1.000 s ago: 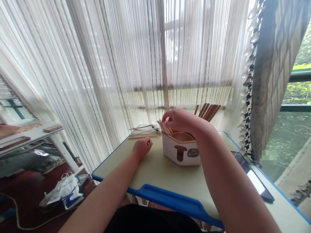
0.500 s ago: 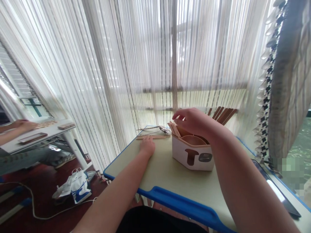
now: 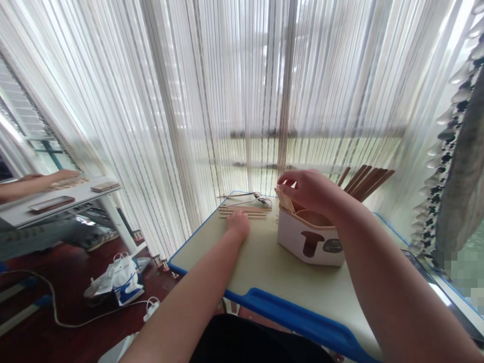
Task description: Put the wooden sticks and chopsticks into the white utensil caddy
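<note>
A white utensil box [image 3: 310, 242] with a mushroom-shaped cutout stands on the small table. My right hand [image 3: 308, 187] reaches over it, thumb and fingers pinched at the tops of pale wooden chopsticks [image 3: 286, 200] in the left compartment. Its fingertips are partly hidden. A round wooden bowl-like piece [image 3: 314, 218] sits inside the box, and darker brown chopsticks [image 3: 365, 182] lean out at the right rear. My left hand [image 3: 239, 225] lies on the tabletop, fingers forward, touching the near side of a row of pale chopsticks [image 3: 251, 209]. Metal spoons [image 3: 262, 200] lie behind that row.
The table [image 3: 260, 267] has a raised blue rim [image 3: 298, 322]. A dark tablet-like device [image 3: 440, 292] lies at its right edge. Striped sheer curtains [image 3: 227, 91] hang behind. On the left, another person's hands rest at a white table [image 3: 85, 196]; a white bag [image 3: 124, 282] and cable are on the floor.
My right hand's fingers have closed down onto the pale chopsticks in the box. The left hand stays by the row. The view has shifted slightly left.
</note>
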A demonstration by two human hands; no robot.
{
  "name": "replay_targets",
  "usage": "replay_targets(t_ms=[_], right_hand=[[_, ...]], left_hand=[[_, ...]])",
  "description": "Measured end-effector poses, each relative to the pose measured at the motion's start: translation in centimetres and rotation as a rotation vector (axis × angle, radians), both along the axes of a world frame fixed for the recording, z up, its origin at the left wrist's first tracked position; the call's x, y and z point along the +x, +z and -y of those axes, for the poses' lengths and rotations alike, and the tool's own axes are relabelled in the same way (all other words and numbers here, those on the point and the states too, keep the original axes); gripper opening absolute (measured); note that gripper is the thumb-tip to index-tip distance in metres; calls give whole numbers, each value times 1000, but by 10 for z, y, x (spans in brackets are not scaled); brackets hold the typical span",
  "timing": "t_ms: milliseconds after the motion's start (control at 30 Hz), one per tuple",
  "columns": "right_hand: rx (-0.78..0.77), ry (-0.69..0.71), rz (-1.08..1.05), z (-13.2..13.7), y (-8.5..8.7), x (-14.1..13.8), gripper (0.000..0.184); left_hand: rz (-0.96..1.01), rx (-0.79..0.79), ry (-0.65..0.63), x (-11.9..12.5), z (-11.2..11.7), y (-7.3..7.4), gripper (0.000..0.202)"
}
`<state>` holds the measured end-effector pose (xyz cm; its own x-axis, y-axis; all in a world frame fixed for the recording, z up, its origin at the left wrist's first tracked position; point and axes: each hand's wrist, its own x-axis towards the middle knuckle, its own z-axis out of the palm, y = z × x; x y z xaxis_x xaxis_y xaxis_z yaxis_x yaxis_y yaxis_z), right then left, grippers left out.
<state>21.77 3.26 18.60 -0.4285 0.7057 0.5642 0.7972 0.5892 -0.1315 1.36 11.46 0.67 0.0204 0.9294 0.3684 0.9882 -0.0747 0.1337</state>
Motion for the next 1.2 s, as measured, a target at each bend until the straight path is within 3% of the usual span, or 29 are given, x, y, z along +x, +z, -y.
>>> replay_targets(t_ms=[167,300,533,733,933,1067,1200], right_hand=[[136,-35,-121,5,1,-6,24],[191,-12,-179,11,3,-9,27],[144,23,-125,8,4,-4,24],[52,123,0,6,-2,-6,22],[85,166,93,5,-9,-15,13],[128,195,100,-5,-9,-13,16],[290,118,-109,-12,-1,3,24]], left_hand=[[-19,2,-41,2,3,2,25],[-3,127,-80,3,6,2,23],[179,417,-246,5,21,10,30],[265,581,-241,5,30,11,29],[309,829,-314,5,30,11,21],[281,832,-327,5,30,12,20],[169,778,-310,4,27,10,21]])
